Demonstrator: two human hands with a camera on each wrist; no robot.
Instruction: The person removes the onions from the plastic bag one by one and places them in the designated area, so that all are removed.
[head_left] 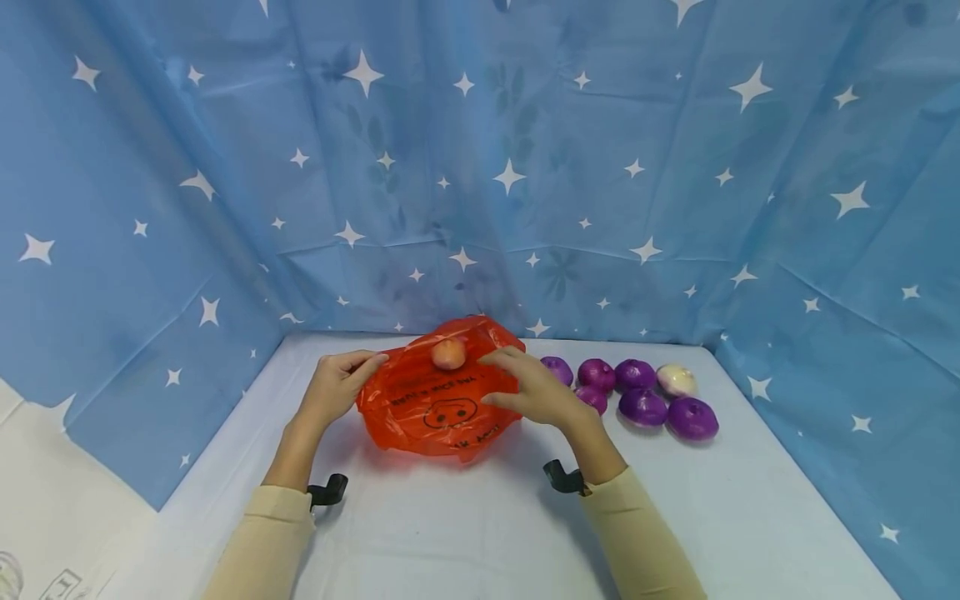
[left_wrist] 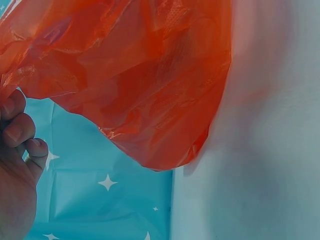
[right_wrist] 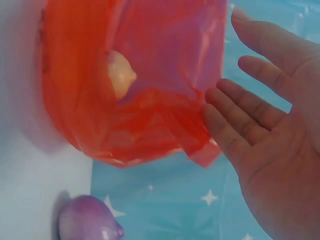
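Note:
An orange-red plastic bag (head_left: 420,408) with black print is held up over the table, its mouth spread. My left hand (head_left: 339,387) pinches the bag's left edge; in the left wrist view the left hand (left_wrist: 17,170) shows curled fingers at the plastic. A pale onion with a pointed tip (right_wrist: 121,75) shows at the bag's mouth, tinted peach in the head view. Beside the bag's right side is my right hand (head_left: 536,387), its fingers spread and extended. In its wrist view the right hand (right_wrist: 270,115) grips nothing, fingertips close to the plastic; contact is unclear.
Several purple onions (head_left: 642,407) and one whitish onion (head_left: 676,380) lie grouped on the white table (head_left: 450,533), right of the bag. A purple onion (right_wrist: 87,220) appears low in the right wrist view. Behind the table hangs a blue star-patterned curtain (head_left: 480,167).

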